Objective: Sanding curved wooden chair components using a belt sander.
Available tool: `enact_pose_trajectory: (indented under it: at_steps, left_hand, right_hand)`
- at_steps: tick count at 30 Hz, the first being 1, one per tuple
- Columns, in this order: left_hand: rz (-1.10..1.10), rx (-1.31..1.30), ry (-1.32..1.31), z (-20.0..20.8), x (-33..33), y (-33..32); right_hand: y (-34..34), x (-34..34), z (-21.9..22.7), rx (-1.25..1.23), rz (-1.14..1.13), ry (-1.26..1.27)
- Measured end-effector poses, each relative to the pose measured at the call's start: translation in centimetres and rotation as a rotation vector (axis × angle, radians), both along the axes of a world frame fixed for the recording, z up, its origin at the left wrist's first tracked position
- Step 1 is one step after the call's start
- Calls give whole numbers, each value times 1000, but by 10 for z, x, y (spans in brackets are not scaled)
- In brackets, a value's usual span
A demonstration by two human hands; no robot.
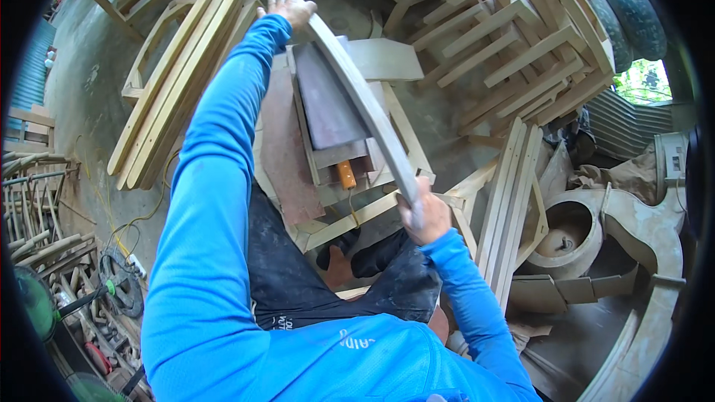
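A long, slightly curved wooden piece (363,93) runs slantwise in front of me, held at both ends. My left hand (290,9) is closed round its far end, with the arm stretched out. Near its lower right end, my right hand (428,214) grips the same piece. Beneath and beside the wood lies a flat grey, belt-like surface (328,108) set in a wooden frame. An orange handle (345,175) sticks out at that surface's near end. Whether the wood touches the grey surface I cannot tell.
Long curved wooden rails (182,67) are stacked at the left. Slatted wooden frames (514,37) are piled at the far right, with more straight rails (506,208) nearer me. A large round-mouthed housing (570,231) stands at the right. A fan (123,283) and scrap wood lie lower left.
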State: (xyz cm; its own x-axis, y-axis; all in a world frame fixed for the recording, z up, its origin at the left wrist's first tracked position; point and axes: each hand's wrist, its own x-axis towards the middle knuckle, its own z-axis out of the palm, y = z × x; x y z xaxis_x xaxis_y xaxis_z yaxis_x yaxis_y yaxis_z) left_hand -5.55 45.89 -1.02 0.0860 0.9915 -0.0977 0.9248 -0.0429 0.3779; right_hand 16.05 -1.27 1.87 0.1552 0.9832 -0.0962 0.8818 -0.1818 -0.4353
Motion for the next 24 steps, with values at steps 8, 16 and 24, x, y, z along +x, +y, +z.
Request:
enact_pose_trajectory:
  at_steps: [8,16,24]
  left_hand:
    - [35,93,-28,35,29,-92]
    - [-11,56,-31,37,64,-287]
    - [-4,128,-16,32,54,-213]
  right_hand:
    - [-8,-69,-24,20,-87,73]
    - [-97,-52,-45,176,-76,369]
    - [-143,-46,-57,204,-32,447]
